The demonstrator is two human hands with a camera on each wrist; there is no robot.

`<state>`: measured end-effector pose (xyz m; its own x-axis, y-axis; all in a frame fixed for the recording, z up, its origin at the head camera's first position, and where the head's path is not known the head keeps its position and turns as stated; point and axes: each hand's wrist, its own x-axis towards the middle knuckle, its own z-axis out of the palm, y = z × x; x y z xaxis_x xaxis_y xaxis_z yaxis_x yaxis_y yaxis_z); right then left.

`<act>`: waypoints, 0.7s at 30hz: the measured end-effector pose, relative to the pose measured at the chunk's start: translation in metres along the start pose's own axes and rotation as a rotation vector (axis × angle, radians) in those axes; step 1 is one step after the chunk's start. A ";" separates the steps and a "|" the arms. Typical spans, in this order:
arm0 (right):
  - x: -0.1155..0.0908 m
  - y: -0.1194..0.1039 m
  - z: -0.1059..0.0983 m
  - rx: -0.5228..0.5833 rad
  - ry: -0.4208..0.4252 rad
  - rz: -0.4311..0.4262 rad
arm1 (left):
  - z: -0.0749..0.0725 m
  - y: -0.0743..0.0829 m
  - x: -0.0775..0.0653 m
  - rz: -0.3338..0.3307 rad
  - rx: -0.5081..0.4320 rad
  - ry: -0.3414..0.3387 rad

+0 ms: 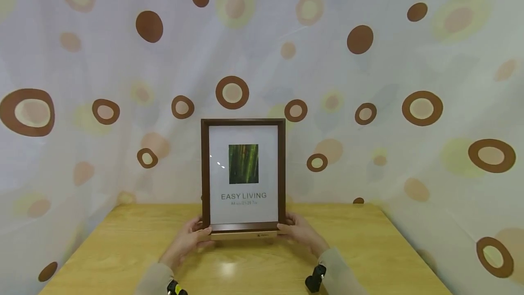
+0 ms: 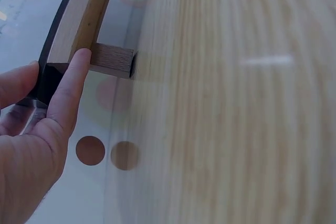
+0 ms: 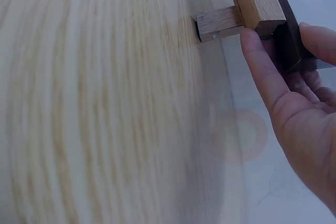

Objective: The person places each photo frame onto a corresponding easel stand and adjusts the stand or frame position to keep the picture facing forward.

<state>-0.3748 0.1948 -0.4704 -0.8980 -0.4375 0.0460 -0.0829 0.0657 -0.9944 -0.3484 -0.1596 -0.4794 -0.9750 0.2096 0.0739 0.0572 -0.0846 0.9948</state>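
Note:
A dark brown picture frame (image 1: pixel 243 227) stands upright in the middle of the head view, its white insert (image 1: pixel 243 133) showing a green picture and the words EASY LIVING. Under its lower edge runs a pale wooden bar (image 2: pixel 79 24), with a short wooden foot (image 3: pixel 219 22) jutting from it near the tabletop. My left hand (image 1: pixel 189 239) grips the frame's lower left corner, thumb in front and the index fingertip touching the wooden bar. At the lower right corner my right hand (image 1: pixel 304 231) holds the frame likewise. Other fingers are partly hidden behind the corners.
The frame is near the back of a yellow wood-grain table (image 1: pixel 123 249). Behind and beside the table hangs a white curtain (image 1: pixel 262 67) printed with brown, pink and yellow circles. Dark devices (image 1: pixel 316 278) are strapped at both wrists.

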 end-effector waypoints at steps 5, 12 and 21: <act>-0.004 0.000 -0.003 0.005 0.018 0.004 | 0.005 -0.002 0.000 0.024 0.005 -0.010; -0.009 -0.002 -0.008 0.006 0.005 -0.013 | 0.009 -0.002 0.003 0.031 0.039 -0.027; -0.012 0.005 -0.016 -0.001 0.009 -0.018 | 0.016 -0.003 0.005 0.019 0.114 0.015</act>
<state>-0.3717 0.2147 -0.4741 -0.9003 -0.4303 0.0652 -0.1000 0.0586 -0.9933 -0.3499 -0.1422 -0.4808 -0.9765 0.1945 0.0928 0.0992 0.0233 0.9948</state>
